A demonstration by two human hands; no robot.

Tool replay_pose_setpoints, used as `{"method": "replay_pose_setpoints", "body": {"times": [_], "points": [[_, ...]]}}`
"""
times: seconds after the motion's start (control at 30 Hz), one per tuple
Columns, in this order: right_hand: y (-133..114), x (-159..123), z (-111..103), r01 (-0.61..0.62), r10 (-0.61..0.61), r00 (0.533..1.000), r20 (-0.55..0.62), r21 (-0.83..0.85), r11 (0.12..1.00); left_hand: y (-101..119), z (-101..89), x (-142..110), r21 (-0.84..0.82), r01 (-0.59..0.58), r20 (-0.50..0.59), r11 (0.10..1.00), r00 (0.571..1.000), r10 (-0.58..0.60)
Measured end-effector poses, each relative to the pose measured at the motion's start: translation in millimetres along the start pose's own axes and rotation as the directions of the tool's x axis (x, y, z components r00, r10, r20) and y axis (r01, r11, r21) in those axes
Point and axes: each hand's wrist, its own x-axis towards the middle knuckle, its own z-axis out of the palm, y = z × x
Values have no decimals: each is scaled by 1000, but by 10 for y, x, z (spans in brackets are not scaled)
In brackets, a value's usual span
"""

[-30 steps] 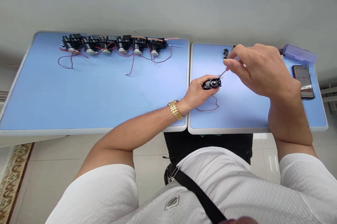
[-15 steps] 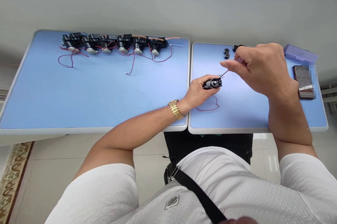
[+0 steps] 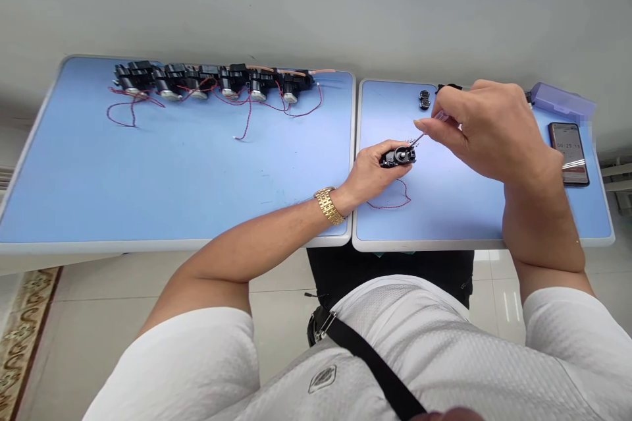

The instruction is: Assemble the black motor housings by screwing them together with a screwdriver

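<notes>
My left hand (image 3: 372,172) is closed around a small black motor assembly (image 3: 399,157), held over the right-hand table. A thin red-and-dark twisted wire (image 3: 394,207) lies on the table below that hand. In my right hand (image 3: 486,128) is a screwdriver (image 3: 419,140) with a clear pinkish handle, pinched between thumb and fingers. Its shaft slants down to the left, and the tip meets the upper right end of the motor assembly. Tiny dark bits, perhaps screws, show beside the tip. My fingers partly hide the handle.
Several black motor assemblies (image 3: 230,84) with red wires line the back of the left table (image 3: 172,177). Two small black round parts (image 3: 424,100) lie behind my hands. At the right are a purple case (image 3: 563,100) and a phone (image 3: 570,151) showing a timer. A narrow gap separates the tables.
My right hand and the screwdriver handle have shifted slightly, uncovering both small round parts. The tip stays at the motor assembly, and my left hand keeps its place.
</notes>
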Motion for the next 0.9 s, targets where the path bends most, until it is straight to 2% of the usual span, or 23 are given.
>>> {"method": "replay_pose_setpoints", "body": {"times": [0.13, 0.23, 0.4, 0.6, 0.73, 0.8, 0.9], "points": [[35, 7, 25, -85, 75, 994, -74, -143, 986, -6, -2, 0, 0, 1, 0, 1000, 1000, -1], [34, 2, 4, -99, 96, 995, -39, -89, 991, -19, -2, 0, 2, -8, -5, 1000, 1000, 8], [0, -24, -65, 2, -3, 999, 43, 23, 1000, -26, -4, -1, 9, -9, -5, 1000, 1000, 9], [-33, 25, -21, -34, 35, 999, 15, -79, 996, -25, -4, 1, 5, -17, -4, 1000, 1000, 17], [-8, 51, 35, -139, 137, 990, -24, -195, 971, -29, 0, 4, 9, -5, -3, 1000, 1000, 5], [1, 44, 33, -154, 150, 988, -40, -184, 971, -29, 1, 4, 9, -5, -4, 1000, 1000, 5], [-9, 20, 1, -92, 90, 996, -25, -118, 989, -25, -2, -1, -5, -12, -4, 1000, 1000, 12]]}}
